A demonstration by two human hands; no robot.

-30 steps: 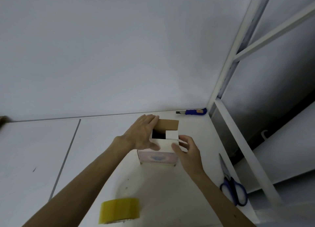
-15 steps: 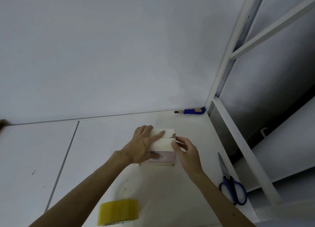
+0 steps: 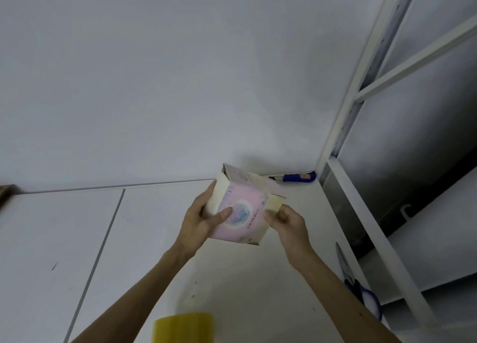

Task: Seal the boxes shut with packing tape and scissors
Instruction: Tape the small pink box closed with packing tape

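The pink box (image 3: pixel 242 208) is tilted between both hands above the white table (image 3: pixel 144 239). The left hand (image 3: pixel 198 221) grasps its 9 o'clock side, thumb across the pink face. The right hand (image 3: pixel 289 221) pinches its 3 o'clock flap. From the box, the yellow tape roll (image 3: pixel 183 327) lies at 6 o'clock, the scissors (image 3: pixel 356 283) at 4 o'clock and a blue-handled knife (image 3: pixel 296 177) at 1 o'clock.

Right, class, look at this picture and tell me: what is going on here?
A person holds a small pink and white cardboard box in both hands, tilted above the white table. The left hand grips its left side, thumb on the pink printed face; the right hand pinches its right edge. No tape shows on the box. The yellow roll of packing tape lies at the near edge, the blue-handled scissors at the right, and a blue-handled knife by the far wall.
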